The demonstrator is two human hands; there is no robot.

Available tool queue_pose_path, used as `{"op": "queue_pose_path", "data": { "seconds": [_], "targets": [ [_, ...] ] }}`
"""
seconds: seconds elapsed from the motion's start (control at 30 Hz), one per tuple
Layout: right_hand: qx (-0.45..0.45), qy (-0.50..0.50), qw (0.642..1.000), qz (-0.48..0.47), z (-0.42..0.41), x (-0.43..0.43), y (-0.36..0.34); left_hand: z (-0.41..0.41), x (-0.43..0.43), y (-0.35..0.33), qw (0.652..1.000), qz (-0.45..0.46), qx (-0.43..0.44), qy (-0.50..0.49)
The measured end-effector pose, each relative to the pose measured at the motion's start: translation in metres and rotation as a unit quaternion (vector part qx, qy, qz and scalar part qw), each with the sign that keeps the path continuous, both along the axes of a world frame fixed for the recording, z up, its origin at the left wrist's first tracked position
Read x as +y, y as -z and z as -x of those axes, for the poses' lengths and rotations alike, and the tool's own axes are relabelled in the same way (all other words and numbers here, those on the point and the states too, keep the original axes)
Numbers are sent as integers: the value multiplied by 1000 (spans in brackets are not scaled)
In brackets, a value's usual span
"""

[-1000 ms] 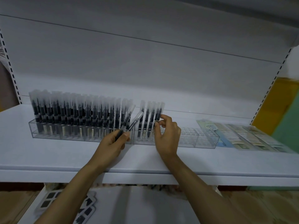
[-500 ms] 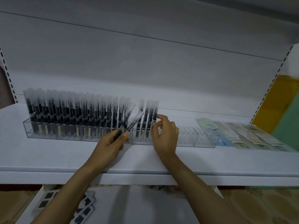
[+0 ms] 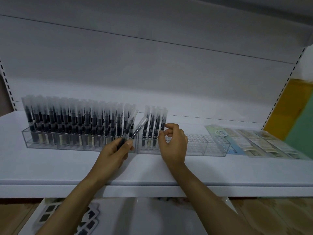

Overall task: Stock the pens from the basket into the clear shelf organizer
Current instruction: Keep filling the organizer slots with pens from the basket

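Two loose pens (image 3: 139, 127) are in your left hand (image 3: 113, 151). You grip them by the lower barrels, fingers curled round them. Their clear caps tilt up and to the right, across the gap between the two blocks of stocked pens.

The clear shelf organizer (image 3: 211, 147) runs along the shelf (image 3: 50, 167), just ahead of both hands. Its left portion is packed with a long row of upright pens (image 3: 76, 122), dark barrels under frosted caps. Right of the gap stands a short group of pens (image 3: 153, 126), also upright. The cells further right show only bare clear plastic.

Your right hand (image 3: 174, 145) is at the right edge of that short group, fingers curled. Thumb and forefinger appear to pinch the end pen (image 3: 163, 122) low on its barrel, though blur leaves the contact uncertain.

Flat printed packets (image 3: 262, 143) lie on the shelf just right of the organizer. Dark squares on white card (image 3: 48, 215) lie on a lower level, below your left forearm.
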State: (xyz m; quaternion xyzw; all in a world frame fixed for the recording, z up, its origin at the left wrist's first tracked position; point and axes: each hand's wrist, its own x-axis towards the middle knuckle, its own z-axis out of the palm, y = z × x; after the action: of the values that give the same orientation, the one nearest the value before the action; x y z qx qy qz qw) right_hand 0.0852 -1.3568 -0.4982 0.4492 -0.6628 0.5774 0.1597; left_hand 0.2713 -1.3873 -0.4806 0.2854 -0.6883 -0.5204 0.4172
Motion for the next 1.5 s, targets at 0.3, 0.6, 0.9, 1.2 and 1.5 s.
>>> {"op": "queue_pose_path", "data": {
  "seconds": [0.3, 0.6, 0.9, 1.2, 1.5],
  "targets": [
    [-10, 0, 1000, -10, 0, 1, 0, -1, 1, -1, 1000, 6, 1, -6],
    [-7, -5, 1000, -9, -1, 3, -1, 0, -1, 1, 1000, 5, 5, -6],
    [21, -8, 996, 87, -13, 18, -15, 0, -3, -1, 1000, -4, 5, -11],
    [-343, -287, 891, -79, -71, 35, -32, 1, 7, -6, 999, 28, 23, 28],
    [-405, -276, 870, -53, -64, 41, -49, -1, -4, 3, 997, 68, 4, 29]
  ]
}}
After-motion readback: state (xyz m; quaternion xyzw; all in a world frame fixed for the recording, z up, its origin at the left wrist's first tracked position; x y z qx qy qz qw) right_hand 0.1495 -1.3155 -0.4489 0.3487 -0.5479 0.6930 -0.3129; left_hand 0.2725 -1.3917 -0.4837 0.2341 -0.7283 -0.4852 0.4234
